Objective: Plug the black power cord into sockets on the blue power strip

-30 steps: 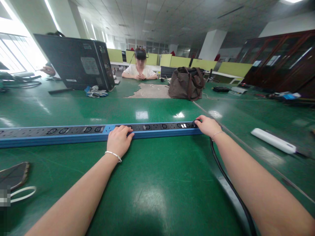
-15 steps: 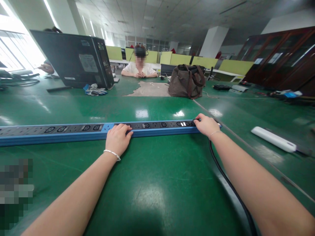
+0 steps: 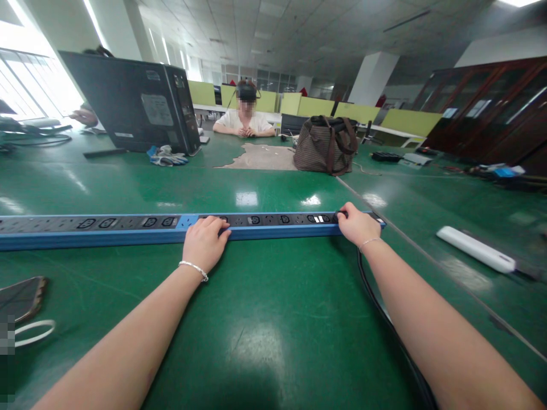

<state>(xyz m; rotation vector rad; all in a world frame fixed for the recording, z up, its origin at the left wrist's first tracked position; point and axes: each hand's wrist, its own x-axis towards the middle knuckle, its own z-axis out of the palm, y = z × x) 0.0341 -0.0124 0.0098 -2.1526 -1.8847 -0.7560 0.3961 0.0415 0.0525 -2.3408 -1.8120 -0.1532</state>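
A long blue power strip (image 3: 273, 232) with a black socket face lies across the table in front of me. My left hand (image 3: 205, 236) grips it near the middle, fingers over the top and thumb along the front side. Close to the strip's right end, my right hand (image 3: 359, 224) is closed around a black plug (image 3: 341, 216), mostly hidden by the fingers. The plug is at the socket face, but how deep it sits cannot be seen. A black power cord (image 3: 376, 302) runs down from under that hand toward me.
A phone (image 3: 23, 297) lies at the left edge. Farther back stand a black computer case (image 3: 141, 108) with gloves (image 3: 167, 155) by it, and a brown bag (image 3: 322, 145). A white bar-shaped device (image 3: 474, 249) lies right. A person (image 3: 245, 122) sits opposite.
My right hand has shifted slightly and its wrist is a little lower, with the cord swinging slightly left. My left hand stays on the power strip.
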